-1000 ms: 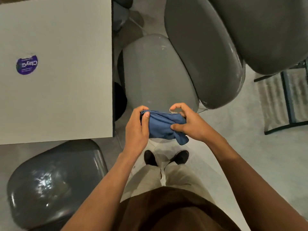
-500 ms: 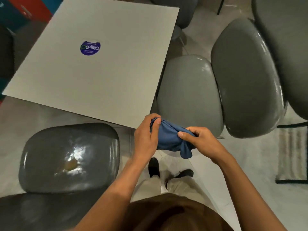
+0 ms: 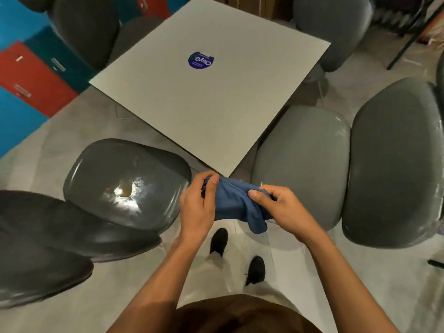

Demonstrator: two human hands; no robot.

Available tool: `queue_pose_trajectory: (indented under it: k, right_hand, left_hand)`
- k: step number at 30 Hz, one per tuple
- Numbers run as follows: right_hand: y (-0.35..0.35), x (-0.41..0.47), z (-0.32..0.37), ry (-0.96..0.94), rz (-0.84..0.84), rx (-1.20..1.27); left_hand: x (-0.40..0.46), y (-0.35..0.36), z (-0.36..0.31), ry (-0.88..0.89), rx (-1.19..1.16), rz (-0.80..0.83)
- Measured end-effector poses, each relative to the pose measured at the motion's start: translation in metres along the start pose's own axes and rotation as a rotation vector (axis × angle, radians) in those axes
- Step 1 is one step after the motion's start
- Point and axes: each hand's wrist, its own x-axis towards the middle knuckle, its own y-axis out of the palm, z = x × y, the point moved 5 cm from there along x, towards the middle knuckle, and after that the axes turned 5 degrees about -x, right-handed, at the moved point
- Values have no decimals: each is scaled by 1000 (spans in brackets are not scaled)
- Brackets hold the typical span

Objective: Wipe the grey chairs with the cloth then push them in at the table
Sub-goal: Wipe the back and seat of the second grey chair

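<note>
At far left stand blue and red lockers [image 3: 36, 75] with a dark chair [image 3: 84, 30] in front of them. Lower left, a dark grey chair back [image 3: 60, 236] lies beside its glossy seat [image 3: 125, 179]; the seat carries a small brownish spot [image 3: 125, 191] amid bright glare. The seat stands near the corner of the surface [image 3: 211, 104] but is not tucked under it. The surface is a pale square top seen corner-on, bearing a round purple sticker [image 3: 201, 59].

At centre, both hands grip the cloth [image 3: 234, 203], a bunched blue cloth held in the air just below the near corner of the surface. The left hand [image 3: 198, 207] has its fingers curled round the left end of the cloth, thumb on top. The right hand [image 3: 283, 210] pinches the right end between thumb and curled fingers; a fold of cloth hangs below it. Under the hands, two black shoes [image 3: 240, 255] stand on the pale floor [image 3: 360, 284].

To the right, a lighter grey seat [image 3: 302, 159] sits with its front edge at the side of the surface, and its grey back [image 3: 394, 169] stands just beside it. At upper right, another grey chair [image 3: 331, 27] stands at the far side of the surface.
</note>
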Motion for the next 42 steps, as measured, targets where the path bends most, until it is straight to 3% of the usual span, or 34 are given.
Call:
queue_pose_trajectory:
  k: [6,10,16,22,30,42]
  right_hand:
    - [31,-15,6,-104,238,-50]
    - [65,-23,12,-139,312,-86]
    - [137,-43,38,-232,358,-176]
    - [238,-78,58,-308,556,-265]
    - [371,-135,80,-431,683,-358]
    - [528,-170,110,-560,665,-520]
  left_hand:
    - [-55,-33,-7,-5,-30,-232]
    - [-87,-69,-4,-32,-1,-357]
    - [-138,-130,4,-88,14,-548]
    - [-201,-211,30,-104,41,-736]
    - [-289,-337,81,-146,111,-839]
    - [-351,-468,149,-264,101,-972]
